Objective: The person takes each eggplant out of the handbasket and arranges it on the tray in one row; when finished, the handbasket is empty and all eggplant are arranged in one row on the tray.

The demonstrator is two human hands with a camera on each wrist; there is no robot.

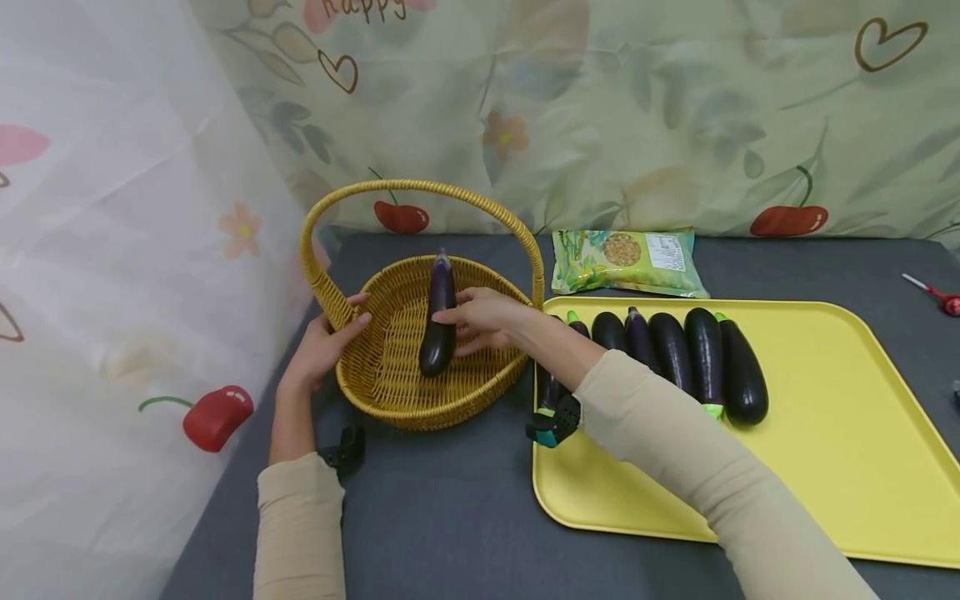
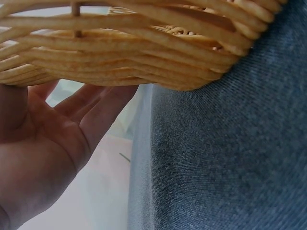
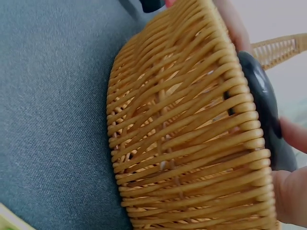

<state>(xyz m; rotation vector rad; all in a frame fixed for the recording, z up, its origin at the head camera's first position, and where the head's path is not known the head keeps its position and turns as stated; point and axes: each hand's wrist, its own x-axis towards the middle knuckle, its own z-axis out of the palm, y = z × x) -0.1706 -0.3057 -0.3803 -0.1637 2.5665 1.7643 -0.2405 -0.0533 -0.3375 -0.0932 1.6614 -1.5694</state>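
A dark purple eggplant (image 1: 439, 321) is held by my right hand (image 1: 487, 321) over the inside of the wicker basket (image 1: 420, 417). Its stem end points to the far side. In the right wrist view the eggplant (image 3: 261, 91) shows just past the basket rim, with fingers on it. My left hand (image 1: 322, 346) grips the basket's left side at the foot of its arched handle (image 1: 420, 187). From the left wrist view, the left hand (image 2: 48, 143) has its thumb and fingers against the woven rim (image 2: 120, 62).
Several eggplants (image 1: 705, 350) lie side by side on the yellow tray (image 1: 840, 417) to the right, some partly hidden by my right arm. Behind the tray lies a green printed packet (image 1: 626, 262). A red-and-white object (image 1: 948, 304) is at the far right. Patterned curtains (image 1: 600, 125) hang behind and left.
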